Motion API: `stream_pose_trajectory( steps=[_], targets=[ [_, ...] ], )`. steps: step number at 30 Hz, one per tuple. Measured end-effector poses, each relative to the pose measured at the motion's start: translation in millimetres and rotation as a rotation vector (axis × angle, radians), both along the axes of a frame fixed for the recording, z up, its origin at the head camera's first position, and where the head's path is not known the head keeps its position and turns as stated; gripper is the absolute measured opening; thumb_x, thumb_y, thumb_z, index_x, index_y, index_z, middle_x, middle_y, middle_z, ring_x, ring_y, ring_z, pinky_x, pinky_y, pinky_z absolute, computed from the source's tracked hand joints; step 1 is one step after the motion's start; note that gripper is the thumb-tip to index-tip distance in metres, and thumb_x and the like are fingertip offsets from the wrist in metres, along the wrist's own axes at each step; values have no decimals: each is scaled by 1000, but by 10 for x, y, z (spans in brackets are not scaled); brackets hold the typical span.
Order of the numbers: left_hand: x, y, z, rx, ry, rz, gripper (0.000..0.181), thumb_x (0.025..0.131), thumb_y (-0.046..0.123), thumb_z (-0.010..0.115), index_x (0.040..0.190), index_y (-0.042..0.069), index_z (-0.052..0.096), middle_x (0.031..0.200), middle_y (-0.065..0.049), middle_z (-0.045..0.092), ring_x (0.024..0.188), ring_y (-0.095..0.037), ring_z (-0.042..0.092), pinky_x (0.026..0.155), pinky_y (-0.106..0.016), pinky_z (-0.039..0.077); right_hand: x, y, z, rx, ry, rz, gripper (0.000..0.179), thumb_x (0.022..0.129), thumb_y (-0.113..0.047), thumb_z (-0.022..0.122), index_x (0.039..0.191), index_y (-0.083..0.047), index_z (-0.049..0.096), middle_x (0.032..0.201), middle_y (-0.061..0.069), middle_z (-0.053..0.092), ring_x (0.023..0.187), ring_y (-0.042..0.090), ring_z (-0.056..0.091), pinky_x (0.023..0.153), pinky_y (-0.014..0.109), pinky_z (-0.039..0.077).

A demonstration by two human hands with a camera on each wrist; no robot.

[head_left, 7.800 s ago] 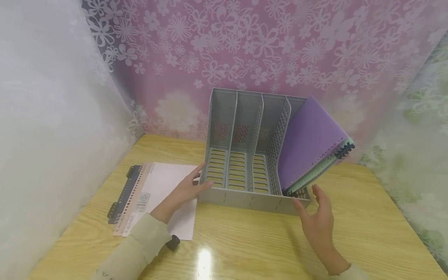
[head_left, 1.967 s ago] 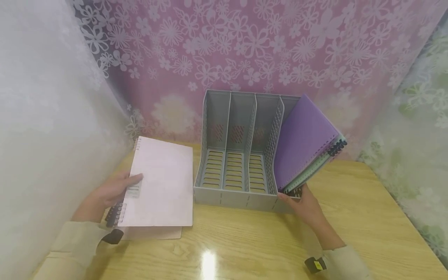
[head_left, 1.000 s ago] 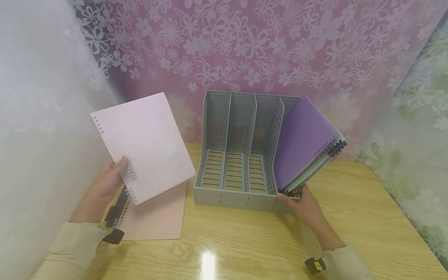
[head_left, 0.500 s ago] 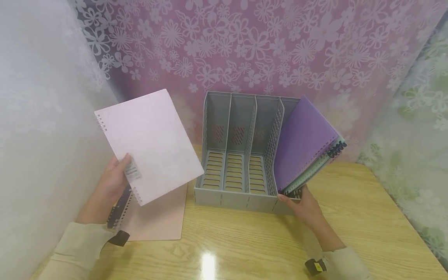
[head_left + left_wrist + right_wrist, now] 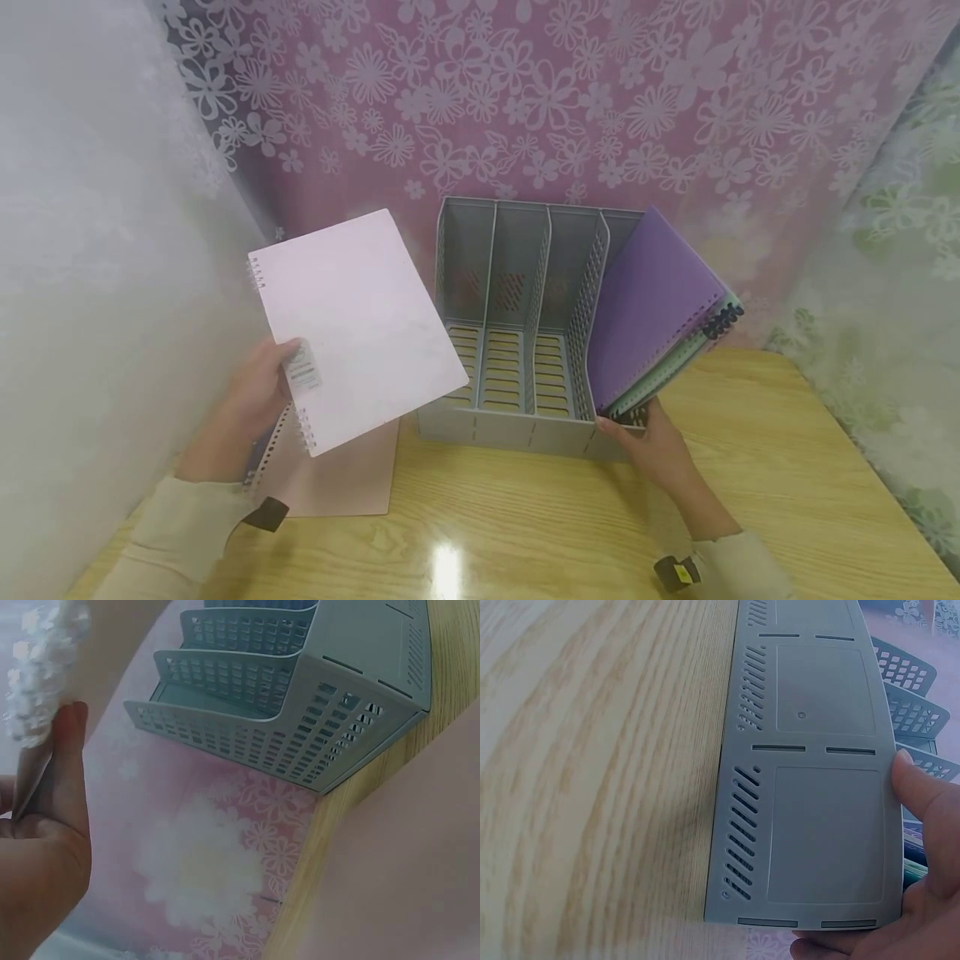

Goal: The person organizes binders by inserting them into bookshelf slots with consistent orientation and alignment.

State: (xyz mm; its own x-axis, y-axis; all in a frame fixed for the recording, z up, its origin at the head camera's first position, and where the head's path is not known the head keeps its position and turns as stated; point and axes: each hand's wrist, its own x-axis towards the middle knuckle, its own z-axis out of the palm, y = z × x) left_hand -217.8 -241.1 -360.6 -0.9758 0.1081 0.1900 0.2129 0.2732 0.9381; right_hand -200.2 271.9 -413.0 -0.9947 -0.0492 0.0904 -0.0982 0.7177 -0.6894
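My left hand (image 5: 251,396) pinches a pale pink spiral notebook (image 5: 367,325) at its bound edge, thumb on the cover beside a printed label. Tilted in the air, the notebook has its lower right corner in front of the left side of a grey magazine file rack (image 5: 510,432). In the left wrist view the rack's perforated side (image 5: 300,739) lies ahead of the hand. My right hand (image 5: 663,450) grips the rack's front right corner, thumb over the front lip. Purple (image 5: 648,312) and green notebooks lean in the rightmost compartment. The other compartments hold nothing visible.
Under the raised notebook, a peach-coloured notebook (image 5: 352,475) lies on the wooden table (image 5: 540,525), with a dark-bound one partly hidden at its left edge. A flowered pink curtain (image 5: 525,100) hangs close behind the rack.
My left hand has left the rack's side, lifted the pale pink notebook off the pile and carried it right toward the rack. My right hand has come to grip the rack's corner and stays there.
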Motion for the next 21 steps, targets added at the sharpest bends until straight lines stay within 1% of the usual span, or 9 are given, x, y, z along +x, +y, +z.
stream_pose_trajectory(
  steps=[1, 2, 4, 7, 10, 15, 18, 21],
  targets=[
    [-13, 10, -4, 91, -1, -62, 55, 108, 34, 28, 150, 0, 22, 139, -7, 43, 130, -18, 47, 101, -26, 44, 2, -1, 3, -2, 0, 2, 95, 93, -47, 61, 156, -6, 2, 150, 35, 26, 132, 57, 30, 103, 68, 29],
    [-27, 20, -8, 196, -22, -119, 56, 108, 36, 29, 151, 2, 20, 140, -2, 44, 128, -12, 48, 99, -22, 44, 5, -2, 7, -1, 1, 4, 95, 93, -47, 61, 156, -6, 2, 150, 35, 26, 131, 57, 30, 103, 69, 29],
    [-46, 42, -20, 255, -2, -201, 55, 108, 32, 32, 152, 1, 20, 138, 3, 47, 123, -5, 52, 97, -22, 46, 8, -3, 12, -3, 4, 7, 95, 93, -46, 61, 156, -6, 2, 150, 35, 26, 131, 57, 31, 103, 69, 29],
    [-53, 82, -32, 248, 30, -259, 54, 108, 29, 32, 151, 0, 20, 134, 8, 52, 118, -4, 56, 94, -23, 49, 10, -2, 20, -10, 10, 13, 93, 94, -45, 61, 156, -7, 3, 150, 34, 27, 132, 56, 31, 103, 68, 29],
    [-46, 130, -40, 272, 42, -287, 50, 108, 25, 32, 149, -2, 24, 129, 8, 58, 114, -9, 60, 90, -26, 52, 16, -6, 28, -12, 11, 20, 93, 94, -45, 61, 156, -7, 4, 150, 34, 27, 132, 56, 31, 103, 69, 29],
    [-43, 200, -50, 321, 26, -316, 46, 108, 21, 34, 145, -5, 29, 125, 7, 62, 111, -12, 63, 88, -28, 54, 31, -11, 37, -1, -5, 11, 93, 94, -46, 60, 155, -4, 4, 149, 35, 28, 131, 57, 31, 102, 69, 29],
    [-43, 231, -52, 346, 7, -326, 48, 107, 22, 35, 144, -8, 27, 122, 6, 64, 110, -12, 63, 87, -28, 54, 34, -15, 44, 3, -17, 2, 94, 94, -47, 60, 155, -3, 4, 148, 36, 28, 131, 57, 31, 103, 68, 29],
    [-40, 253, -46, 385, -13, -349, 51, 107, 22, 36, 144, -11, 23, 121, 5, 65, 109, -13, 64, 88, -29, 54, 40, -28, 53, 10, -29, -9, 94, 94, -47, 61, 155, -2, 4, 148, 36, 28, 131, 57, 31, 104, 67, 29]
  ],
)
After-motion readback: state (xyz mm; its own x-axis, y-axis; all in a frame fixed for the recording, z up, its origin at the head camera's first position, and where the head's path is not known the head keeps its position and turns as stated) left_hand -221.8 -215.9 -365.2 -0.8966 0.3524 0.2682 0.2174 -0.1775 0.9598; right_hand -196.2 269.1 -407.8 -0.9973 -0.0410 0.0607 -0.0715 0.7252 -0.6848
